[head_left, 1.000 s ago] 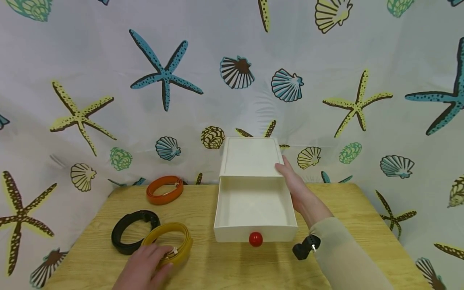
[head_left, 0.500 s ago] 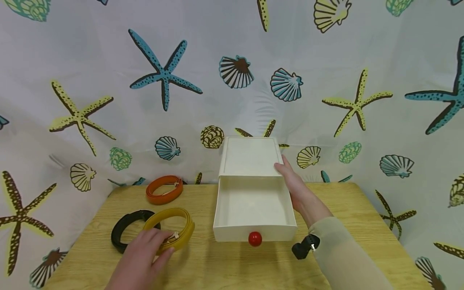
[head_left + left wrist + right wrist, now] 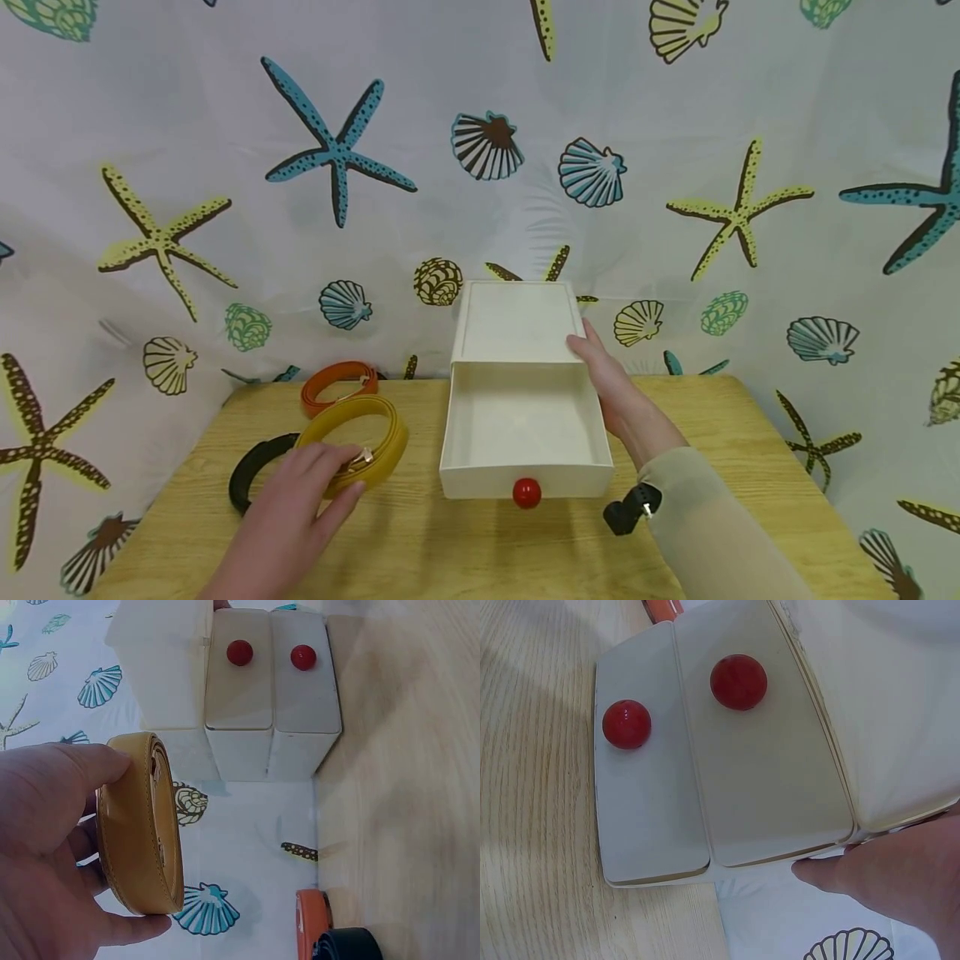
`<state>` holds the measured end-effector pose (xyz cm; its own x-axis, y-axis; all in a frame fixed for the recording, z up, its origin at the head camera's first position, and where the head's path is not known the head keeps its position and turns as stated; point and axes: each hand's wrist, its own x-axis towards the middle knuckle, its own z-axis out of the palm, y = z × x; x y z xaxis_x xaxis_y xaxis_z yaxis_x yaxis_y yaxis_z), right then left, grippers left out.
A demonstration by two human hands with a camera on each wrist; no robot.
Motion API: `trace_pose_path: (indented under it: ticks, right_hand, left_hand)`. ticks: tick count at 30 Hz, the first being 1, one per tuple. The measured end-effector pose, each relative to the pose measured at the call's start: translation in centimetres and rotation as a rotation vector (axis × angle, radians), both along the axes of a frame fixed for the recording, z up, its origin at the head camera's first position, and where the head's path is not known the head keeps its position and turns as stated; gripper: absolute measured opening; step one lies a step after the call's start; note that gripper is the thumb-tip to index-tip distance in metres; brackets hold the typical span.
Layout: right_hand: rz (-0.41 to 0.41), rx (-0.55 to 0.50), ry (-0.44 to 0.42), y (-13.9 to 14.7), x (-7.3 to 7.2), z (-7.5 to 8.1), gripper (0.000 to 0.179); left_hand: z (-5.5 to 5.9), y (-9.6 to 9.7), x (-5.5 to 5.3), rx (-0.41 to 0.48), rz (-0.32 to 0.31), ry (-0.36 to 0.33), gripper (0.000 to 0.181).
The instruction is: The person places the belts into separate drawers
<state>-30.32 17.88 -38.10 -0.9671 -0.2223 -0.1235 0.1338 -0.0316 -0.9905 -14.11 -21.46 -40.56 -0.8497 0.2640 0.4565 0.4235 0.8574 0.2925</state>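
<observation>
In my left hand (image 3: pixel 292 504) is a coiled yellow belt (image 3: pixel 393 454), held up above the table. The left wrist view shows the fingers and thumb around the belt's outer side (image 3: pixel 135 840), its coil standing on edge there. A white drawer box (image 3: pixel 521 321) stands near the back of the table, one drawer (image 3: pixel 525 417) pulled out with a bare inside and a red knob (image 3: pixel 527 493). My right hand (image 3: pixel 611 383) grips the box's right side, thumb on top. Two drawer fronts with red knobs (image 3: pixel 739 682) appear in the right wrist view.
A black coiled belt (image 3: pixel 247 475) lies at the left, partly hidden by the left hand and yellow belt. Behind it lies an orange coiled belt (image 3: pixel 313 392). A shell-patterned cloth (image 3: pixel 480 217) hangs behind the wooden table (image 3: pixel 712 467). A black device (image 3: pixel 633 510) sits on the right wrist.
My left hand has raised the yellow belt from beside the black belt; in the head view it now overlaps the orange one. My right hand and the box have stayed put.
</observation>
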Motion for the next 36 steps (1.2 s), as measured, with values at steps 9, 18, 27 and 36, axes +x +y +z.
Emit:
trace_pose_path:
  ticks: [9, 18, 27, 36]
  right_hand:
    - [0.003, 0.001, -0.003, 0.1, 0.0, -0.1, 0.076]
    - [0.009, -0.011, 0.009, 0.0, -0.1, -0.2, 0.075]
    - [-0.004, -0.006, 0.011, 0.0, 0.0, -0.1, 0.075]
    - [0.001, -0.017, 0.007, 0.1, -0.1, -0.2, 0.076]
  left_hand:
    - [1.8, 1.3, -0.3, 0.038, 0.001, 0.021, 0.039]
    - [3.2, 3.0, -0.7, 0.049, -0.048, 0.095, 0.042]
    - [5.1, 5.1, -0.8, 0.041, -0.092, 0.100, 0.040]
    - [6.3, 7.1, -1.6, 0.042, -0.170, 0.133, 0.037]
